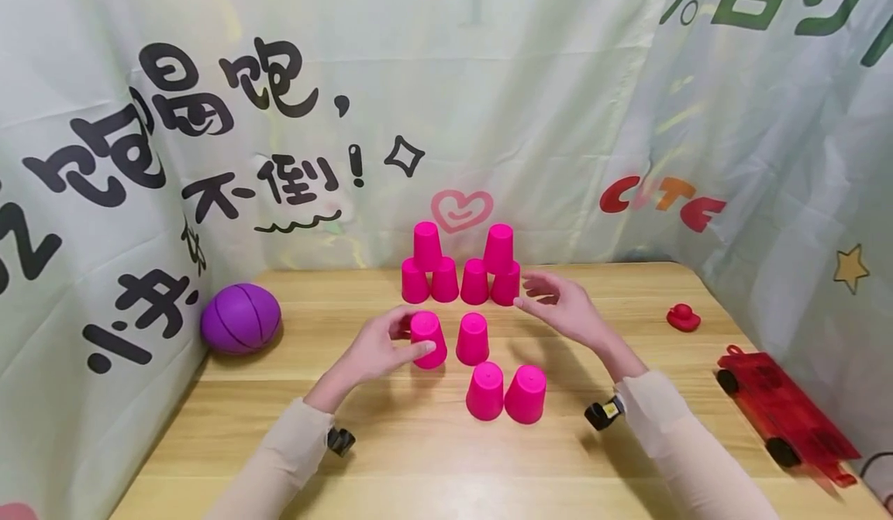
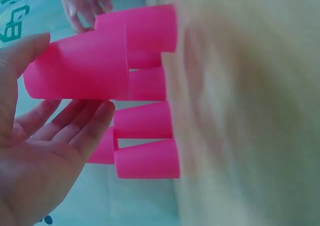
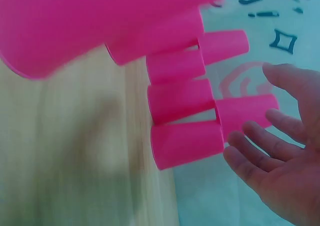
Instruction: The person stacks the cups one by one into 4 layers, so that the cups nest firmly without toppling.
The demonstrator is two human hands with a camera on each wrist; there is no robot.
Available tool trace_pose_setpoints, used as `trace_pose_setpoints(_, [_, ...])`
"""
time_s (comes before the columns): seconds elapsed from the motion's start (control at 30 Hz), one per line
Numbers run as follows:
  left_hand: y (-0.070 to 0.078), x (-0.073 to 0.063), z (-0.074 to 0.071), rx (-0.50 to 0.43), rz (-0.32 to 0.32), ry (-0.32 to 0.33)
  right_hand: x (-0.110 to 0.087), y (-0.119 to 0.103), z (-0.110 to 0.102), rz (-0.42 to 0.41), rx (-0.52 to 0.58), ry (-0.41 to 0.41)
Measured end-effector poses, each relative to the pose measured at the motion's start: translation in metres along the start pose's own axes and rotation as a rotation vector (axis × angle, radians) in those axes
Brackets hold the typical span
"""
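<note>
My left hand (image 1: 380, 348) grips an upside-down pink cup (image 1: 429, 340), thumb on the near side and fingers on the far side. In the left wrist view this cup (image 2: 80, 65) appears raised off the table. Just right of it stands another pink cup (image 1: 473, 339). Nearer to me, two pink cups (image 1: 525, 394) stand side by side. At the back, two small pyramids of three cups each stand close together, a left one (image 1: 428, 247) and a right one (image 1: 498, 249). My right hand (image 1: 565, 308), fingers loosely extended, hovers beside the right pyramid and holds nothing.
A purple ball (image 1: 241, 318) lies at the table's left edge. On the right are a small red toy duck (image 1: 683, 318) and a translucent red toy car (image 1: 784, 408). A printed curtain (image 1: 530, 117) surrounds the wooden table (image 1: 391, 466).
</note>
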State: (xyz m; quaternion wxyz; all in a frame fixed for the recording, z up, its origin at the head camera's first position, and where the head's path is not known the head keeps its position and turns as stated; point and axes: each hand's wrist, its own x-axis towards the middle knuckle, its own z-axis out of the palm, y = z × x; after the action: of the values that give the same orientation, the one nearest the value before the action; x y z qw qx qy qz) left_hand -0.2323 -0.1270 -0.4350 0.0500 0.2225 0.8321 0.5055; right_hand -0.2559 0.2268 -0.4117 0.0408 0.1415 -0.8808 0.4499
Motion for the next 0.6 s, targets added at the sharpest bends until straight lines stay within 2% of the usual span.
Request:
trace_pose_setpoints(0.23, [0.01, 0.029, -0.002, 0.049, 0.063, 0.063, -0.036, -0.006, 0.009, -0.04, 0.013, -0.062])
trace_pose_setpoints(0.37, [0.012, 0.041, 0.0, 0.078, 0.054, 0.102, -0.054, -0.008, 0.013, -0.052, 0.026, -0.086])
trace_pose_setpoints(0.6, [0.017, 0.06, 0.003, 0.131, 0.083, 0.192, -0.079, -0.007, 0.012, -0.063, 0.046, -0.11])
